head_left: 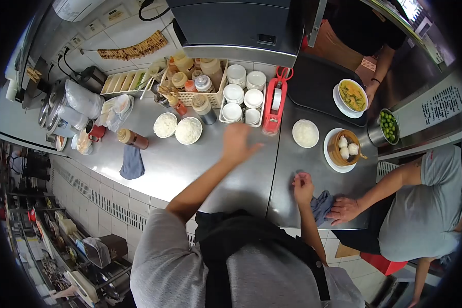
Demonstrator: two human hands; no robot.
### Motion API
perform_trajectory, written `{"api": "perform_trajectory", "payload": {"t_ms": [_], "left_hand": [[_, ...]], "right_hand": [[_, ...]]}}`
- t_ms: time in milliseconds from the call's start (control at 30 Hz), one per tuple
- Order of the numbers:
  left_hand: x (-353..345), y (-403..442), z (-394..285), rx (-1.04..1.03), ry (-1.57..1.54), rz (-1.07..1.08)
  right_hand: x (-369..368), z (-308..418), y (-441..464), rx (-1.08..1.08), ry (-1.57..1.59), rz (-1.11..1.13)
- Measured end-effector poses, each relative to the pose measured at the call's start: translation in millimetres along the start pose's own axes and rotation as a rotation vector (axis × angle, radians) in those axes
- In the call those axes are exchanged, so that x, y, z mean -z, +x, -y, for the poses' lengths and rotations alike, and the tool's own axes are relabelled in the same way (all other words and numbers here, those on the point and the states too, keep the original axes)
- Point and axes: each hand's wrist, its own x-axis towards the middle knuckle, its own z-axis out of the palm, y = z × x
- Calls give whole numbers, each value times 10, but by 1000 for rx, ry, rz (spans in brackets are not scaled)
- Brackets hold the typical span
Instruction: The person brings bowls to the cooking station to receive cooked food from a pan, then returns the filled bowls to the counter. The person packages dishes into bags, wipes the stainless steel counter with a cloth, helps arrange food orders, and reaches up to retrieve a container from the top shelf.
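Observation:
My left hand [237, 146] is over the steel counter, just in front of a tray of small white cups [233, 94] and left of a red tape dispenser [273, 105]. Its thumb sticks out to the right, the other fingers are blurred, and nothing shows in it. My right hand [303, 188] hovers near the counter's front edge with curled fingers and no visible object. Just right of it lies a dark cloth [321, 207], touched by a co-worker's hand [345, 210]. Beyond my right hand are a bowl of rice [306, 133] and a bamboo steamer [335, 149] with several white dumplings.
Two rice bowls [188, 130], a sauce bottle [133, 138] and a folded cloth [132, 162] are on the left. A crate of bottles [210, 95] stands behind. At the back right, another person's hand is beside a soup bowl [353, 96] on a black tray [313, 87].

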Motion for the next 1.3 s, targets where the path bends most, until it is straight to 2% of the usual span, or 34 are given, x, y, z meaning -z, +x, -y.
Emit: {"api": "perform_trajectory", "payload": {"t_ms": [33,100,133,167,200,300,400,467,500,533,567,600,667,800,867,900,967,1000,1067,1100,1167,1300], "left_hand": [[246,-95,209,-25,140,-63],[674,-218,615,69,294,-9],[783,-302,815,187,455,75],[865,-335,1043,227,550,175],[960,-300,1144,231,556,178],[1136,-98,1343,294,694,552],[1142,8,1473,330,659,650],[1125,-12,1425,332,662,658],[1102,-63,1398,296,648,634],[1088,-103,1322,261,634,609],[1062,-143,1238,254,634,629],[1035,-190,1152,239,617,608],[959,-298,1072,184,534,562],[878,-365,945,194,504,518],[865,-344,881,211,486,513],[844,-347,866,207,481,512],[809,-339,843,227,469,507],[792,-339,835,222,467,506],[769,-346,831,249,461,494],[767,-348,821,245,459,494],[756,-344,802,280,460,479],[745,-372,780,290,445,456]], "right_hand": [[-76,-27,-16,4,51,39],[-287,-96,-20,30,118,123],[-423,-94,-4,31,122,128],[-574,-65,19,84,106,227],[-724,-6,35,138,89,326],[-1274,405,123,14,313,607],[-1822,812,238,-65,362,799],[-2136,1053,287,-250,462,825],[-2267,1127,287,-252,465,824],[-2394,1168,287,-346,535,793],[-2467,1180,288,-438,604,762],[-2524,1130,283,-441,605,764],[-2642,1038,254,-648,618,778],[-2494,952,89,-649,753,661],[-2385,1008,9,-466,686,551],[-2381,960,-21,-465,682,545],[-2377,876,-54,-114,558,485],[-2310,890,-63,-112,558,480],[-2146,978,-91,387,120,445],[-2128,990,-127,386,119,441],[-2111,1018,-201,572,-37,408],[-2027,1010,-270,660,-216,443]]}}
